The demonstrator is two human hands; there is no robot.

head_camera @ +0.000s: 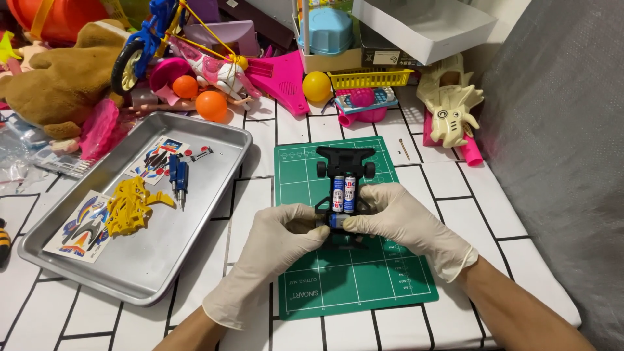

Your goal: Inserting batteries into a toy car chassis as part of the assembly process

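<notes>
Two gloved hands over a green mat (pixel 351 279). Left hand (pixel 273 250) coming in from the bottom, wrist low, fingers bent and pinched on the near end of a small black toy car frame (pixel 344 185). Right hand (pixel 406 224) coming in from the other side, fingers curled and pinching the same end, fingertips of both hands nearly touching. Frame flat on the mat, two batteries (pixel 344 193) side by side in its middle. Just to the left, a silver tray (pixel 162 260) with a yellow car shell (pixel 130 207) and a blue screwdriver (pixel 179 175).
</notes>
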